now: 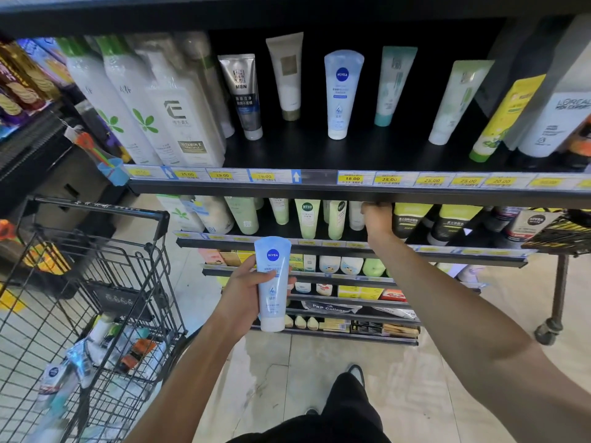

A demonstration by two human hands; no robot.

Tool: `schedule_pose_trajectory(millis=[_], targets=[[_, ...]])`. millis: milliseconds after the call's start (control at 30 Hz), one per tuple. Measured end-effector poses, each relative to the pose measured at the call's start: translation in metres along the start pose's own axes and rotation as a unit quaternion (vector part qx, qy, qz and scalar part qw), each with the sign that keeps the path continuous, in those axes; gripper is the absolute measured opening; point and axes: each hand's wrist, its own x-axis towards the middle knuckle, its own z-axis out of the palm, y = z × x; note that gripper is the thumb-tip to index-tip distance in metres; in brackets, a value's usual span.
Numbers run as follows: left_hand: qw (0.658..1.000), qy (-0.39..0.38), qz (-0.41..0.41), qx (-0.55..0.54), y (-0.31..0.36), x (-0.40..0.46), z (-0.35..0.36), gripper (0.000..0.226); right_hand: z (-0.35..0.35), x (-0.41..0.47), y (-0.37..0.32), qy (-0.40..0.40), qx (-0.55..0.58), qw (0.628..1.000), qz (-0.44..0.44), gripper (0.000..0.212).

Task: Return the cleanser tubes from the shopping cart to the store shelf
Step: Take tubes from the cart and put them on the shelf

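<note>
on the far left, a black wire cart (pixel 96 282) stands on the floor. some packs and tubes (pixel 105 340) lie in the bottom of it, but they are too blurry to tell apart.

next to the cart, the left hand (pixel 246 292) holds a pale blue tube (pixel 271 282). the fingers and thumb are curled around its middle. the tube stands up with its cap at the bottom. it is in the air in front of the lower shelves, not on any shelf.

up high is the top shelf (pixel 319 155). tall white bottles (pixel 144 100) stand at its left end. then comes a row of tubes standing on their caps. first is a grey tube (pixel 244 94), then a cream tube (pixel 287 75), then a blue tube (pixel 342 94) that looks the same as the held one. a teal tube (pixel 395 86) and a green tube (pixel 457 100) come after it. yellow price tags (pixel 351 178) run along the shelf's front edge.

to the right, the right hand (pixel 379 219) reaches in under that shelf edge, among the green tubes (pixel 319 219) on the next shelf down. its fingers are hidden, so i cannot tell if it holds anything.
</note>
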Motion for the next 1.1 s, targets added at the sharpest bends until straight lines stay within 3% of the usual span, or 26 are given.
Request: schedule_pose_trajectory(millis=[133, 233, 400, 533, 700, 833, 900, 1000, 1100], targets=[[1.000, -0.012, 0.010, 0.001, 0.007, -0.001, 0.006, 0.056, -0.001, -0.020, 0.006, 0.000, 0.001, 0.999, -0.033, 0.051], [0.999, -0.023, 0.023, 0.000, 0.016, -0.004, 0.015, 0.054, -0.007, -0.037, 0.008, -0.009, 0.010, 0.999, -0.049, 0.062], [0.996, -0.047, 0.071, 0.000, 0.041, -0.011, 0.033, 0.054, -0.024, -0.091, 0.012, -0.008, -0.029, 0.995, -0.090, 0.051], [0.990, -0.077, 0.117, 0.009, 0.072, -0.013, 0.052, 0.049, -0.046, -0.142, 0.008, -0.011, -0.114, 0.970, -0.216, 0.025], [0.976, -0.095, 0.195, 0.023, 0.121, -0.003, 0.080, 0.043, -0.065, -0.160, -0.048, 0.036, -0.199, 0.888, -0.413, 0.018], [0.962, -0.078, 0.257, 0.047, 0.160, 0.018, 0.103, 0.035, -0.068, -0.140, -0.084, 0.086, -0.311, 0.773, -0.546, 0.020], [0.954, -0.069, 0.284, 0.068, 0.177, 0.028, 0.115, 0.037, -0.069, -0.121, -0.092, 0.084, -0.381, 0.735, -0.554, 0.032], [0.947, -0.057, 0.303, 0.092, 0.196, 0.042, 0.134, 0.039, -0.069, -0.098, -0.097, 0.063, -0.484, 0.714, -0.502, 0.048], [0.945, -0.062, 0.299, 0.116, 0.204, 0.063, 0.147, 0.039, -0.070, -0.087, -0.096, 0.060, -0.538, 0.681, -0.494, 0.046]])
